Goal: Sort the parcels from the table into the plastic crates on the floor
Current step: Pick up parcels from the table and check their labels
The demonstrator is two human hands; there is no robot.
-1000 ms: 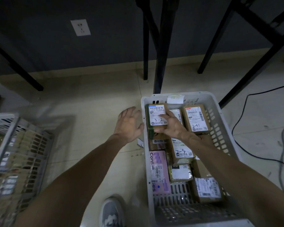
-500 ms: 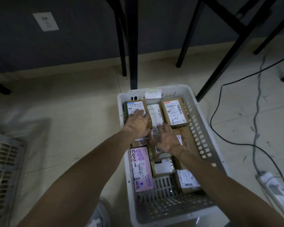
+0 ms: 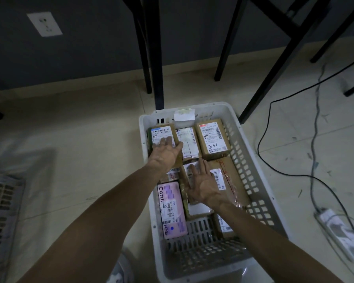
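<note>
Left hand (image 3: 166,152) lies flat, fingers spread, on the blue-labelled parcel (image 3: 161,134) at the white crate's (image 3: 260,180) 11 o'clock corner; right hand (image 3: 202,182), fingers spread, presses a centre parcel (image 3: 189,168).

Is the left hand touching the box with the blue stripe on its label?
Touching. The head view shows the left hand lying flat, fingers straight, on the box.

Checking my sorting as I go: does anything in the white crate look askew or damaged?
Nothing serious. Everything lies flat in the white crate; only the brown parcel with red scribbles shows wrinkled tape along its near edge.
</note>
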